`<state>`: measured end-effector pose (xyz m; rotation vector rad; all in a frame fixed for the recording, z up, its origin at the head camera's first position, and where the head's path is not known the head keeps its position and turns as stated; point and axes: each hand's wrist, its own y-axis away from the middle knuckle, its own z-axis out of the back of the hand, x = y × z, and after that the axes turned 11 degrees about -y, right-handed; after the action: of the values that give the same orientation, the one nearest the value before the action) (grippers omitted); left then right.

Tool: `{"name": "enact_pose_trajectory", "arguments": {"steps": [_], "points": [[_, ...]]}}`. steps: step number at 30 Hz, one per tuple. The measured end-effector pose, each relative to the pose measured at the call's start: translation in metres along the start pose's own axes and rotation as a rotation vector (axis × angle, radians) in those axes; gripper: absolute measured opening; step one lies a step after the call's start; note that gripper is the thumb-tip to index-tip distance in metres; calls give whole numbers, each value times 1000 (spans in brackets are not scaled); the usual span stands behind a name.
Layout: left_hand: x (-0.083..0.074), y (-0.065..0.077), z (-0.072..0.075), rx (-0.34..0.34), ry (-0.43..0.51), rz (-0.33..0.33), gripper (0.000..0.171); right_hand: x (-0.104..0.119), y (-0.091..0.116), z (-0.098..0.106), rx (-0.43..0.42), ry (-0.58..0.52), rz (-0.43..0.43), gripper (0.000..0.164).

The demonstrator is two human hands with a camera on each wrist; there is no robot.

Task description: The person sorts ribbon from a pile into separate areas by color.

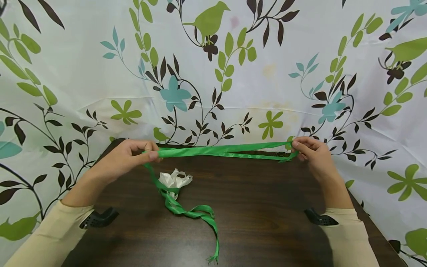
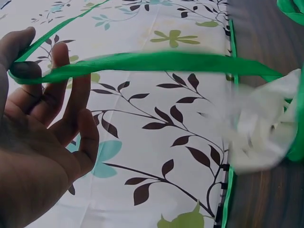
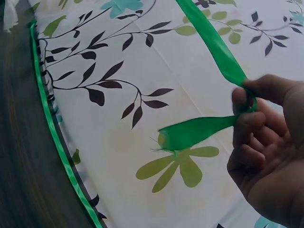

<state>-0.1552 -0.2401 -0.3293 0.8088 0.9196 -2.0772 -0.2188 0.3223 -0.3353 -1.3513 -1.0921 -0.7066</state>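
Note:
A green ribbon (image 1: 207, 150) stretches nearly level between both hands, above the table's far edge. My left hand (image 1: 133, 154) pinches it between thumb and forefinger; in the left wrist view the ribbon (image 2: 156, 61) bends round the forefinger, and its other part runs toward a crumpled white piece (image 2: 261, 123), partly blurred. My right hand (image 1: 311, 152) pinches the ribbon near one end, and a short frayed tail (image 3: 197, 133) sticks out past the fingers. On the table, the white piece (image 1: 175, 180) has green ribbon around its base, with a twisted length (image 1: 193, 212) trailing forward to a frayed tip.
The dark wooden table (image 1: 260, 215) meets a patterned cloth (image 1: 233, 74) hanging behind and at both sides. A thin green strip (image 3: 54, 128) runs along the table's far edge. Black wrist devices (image 1: 99, 218) sit at both beige sleeves.

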Motion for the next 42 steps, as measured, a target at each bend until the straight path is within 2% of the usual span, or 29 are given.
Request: {"name": "enact_pose_trajectory", "arguments": {"steps": [4, 7, 13, 18, 23, 30, 36, 42], "points": [[4, -1, 2, 19, 34, -16, 31, 0, -1, 8, -55, -162, -9, 11], [9, -1, 4, 22, 38, -16, 29, 0, -1, 13, -76, -224, -30, 12], [21, 0, 10, -3, 68, 13, 21, 3, 0, 22, -78, -221, -53, 14], [30, 0, 17, -37, 147, -10, 15, 4, 0, 28, -72, -250, -33, 17], [38, 1, 27, -60, 257, -36, 19, 2, 0, 34, -120, -300, -10, 19], [46, 4, 40, -91, 343, -61, 21, 1, 1, 45, -219, -429, -6, 24], [57, 8, 49, -147, 440, -26, 22, 0, 3, 55, -211, -497, -53, 26], [76, 10, 55, -180, 542, -14, 23, -5, 3, 64, -214, -544, -106, 29]]}}
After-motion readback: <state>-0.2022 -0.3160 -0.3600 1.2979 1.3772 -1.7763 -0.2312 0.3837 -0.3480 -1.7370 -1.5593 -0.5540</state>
